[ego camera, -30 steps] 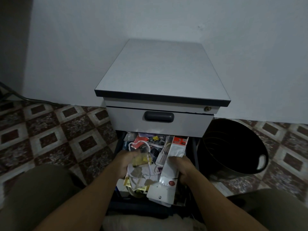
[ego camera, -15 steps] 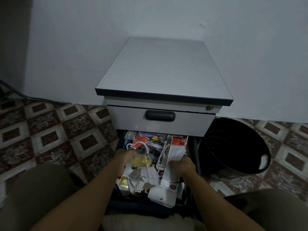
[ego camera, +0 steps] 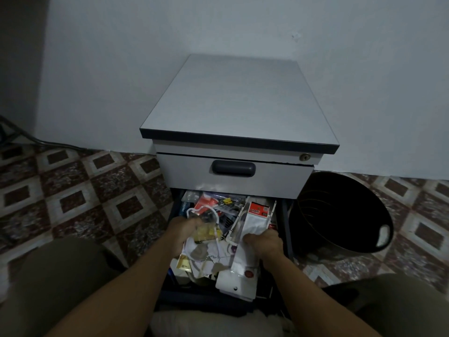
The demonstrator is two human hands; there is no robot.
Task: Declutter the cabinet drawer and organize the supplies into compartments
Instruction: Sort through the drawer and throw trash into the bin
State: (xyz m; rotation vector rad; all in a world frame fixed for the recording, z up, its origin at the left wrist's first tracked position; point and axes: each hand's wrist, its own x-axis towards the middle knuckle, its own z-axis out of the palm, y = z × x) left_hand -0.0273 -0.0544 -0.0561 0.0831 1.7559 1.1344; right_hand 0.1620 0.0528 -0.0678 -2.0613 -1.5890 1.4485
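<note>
1. Left hand: it reaches into the open dark-blue lower drawer, and its fingers curl round a clear plastic packet with yellow contents.
2. Right hand: it grips the near end of a long white packet with a red header label. The packet lies tilted, with its red end pointing away from the hand.
3. Drawer: it is pulled out toward the person beneath a closed grey upper drawer with a dark oval handle. Both hands are inside it, above a loose heap of mixed supplies.
4. Nearer the person than the right hand: a flat white pack with a round red sticker overhangs the drawer's front edge.
5. Beside the left wrist: a gold-labelled packet lies partly under crumpled clear wrapping.
6. Beyond the left hand: a red packet and a blue box with white lettering lie at the drawer's left wall.
7. Above the drawers: the grey pedestal cabinet with a dark-edged top stands against a white wall. A round brass lock sits beyond the right hand.
8. Right of the right hand: a round black plastic bin stands on the floor, just beside the drawer.
9. Left of the left hand: brown-and-cream patterned floor tiles, with a dark cable along the wall's foot.
</note>
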